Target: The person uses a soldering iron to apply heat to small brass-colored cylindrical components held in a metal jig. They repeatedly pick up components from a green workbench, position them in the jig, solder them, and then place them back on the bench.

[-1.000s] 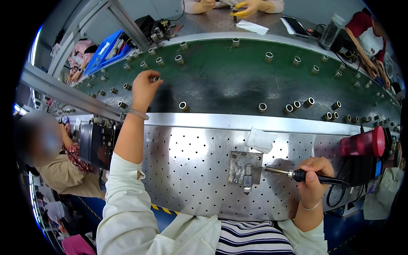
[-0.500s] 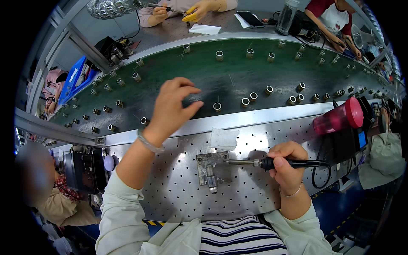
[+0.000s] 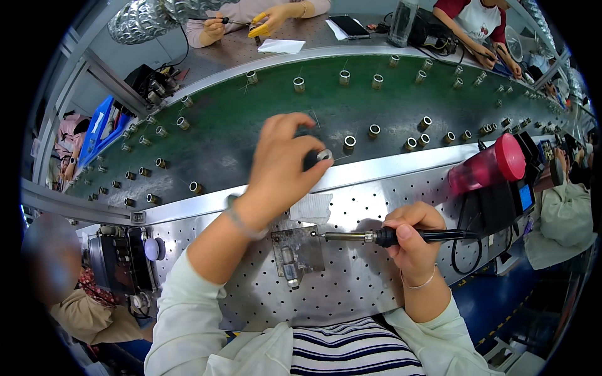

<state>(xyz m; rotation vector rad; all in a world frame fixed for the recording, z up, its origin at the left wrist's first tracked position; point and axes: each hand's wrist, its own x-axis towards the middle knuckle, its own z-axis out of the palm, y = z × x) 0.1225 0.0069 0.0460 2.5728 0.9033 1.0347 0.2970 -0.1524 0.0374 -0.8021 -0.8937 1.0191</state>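
Note:
Above the near edge of the green conveyor belt (image 3: 219, 135), my left hand (image 3: 282, 160) pinches a small metal cylinder (image 3: 324, 155) between thumb and index finger. My right hand (image 3: 415, 241) is wrapped round the black handle of a soldering iron (image 3: 351, 236), which points left. The iron's tip is at the upper right part of a flat metal fixture plate (image 3: 307, 250). On that plate lies another metal cylinder (image 3: 290, 266), tilted toward me. A folded white cloth (image 3: 311, 208) lies just beyond the plate, partly behind my left forearm.
Several hollow metal cylinders stand along the belt. The perforated metal worktop (image 3: 351, 288) holds a pink cup (image 3: 486, 166) and a black soldering station (image 3: 501, 203) at the right. A black case (image 3: 119, 260) sits at the left. Across the belt, one person works with yellow-covered fingers (image 3: 258, 26).
My left hand has moved right along the belt and closed on a metal cylinder. My right hand still holds the soldering iron by the plate. The whole view has shifted slightly.

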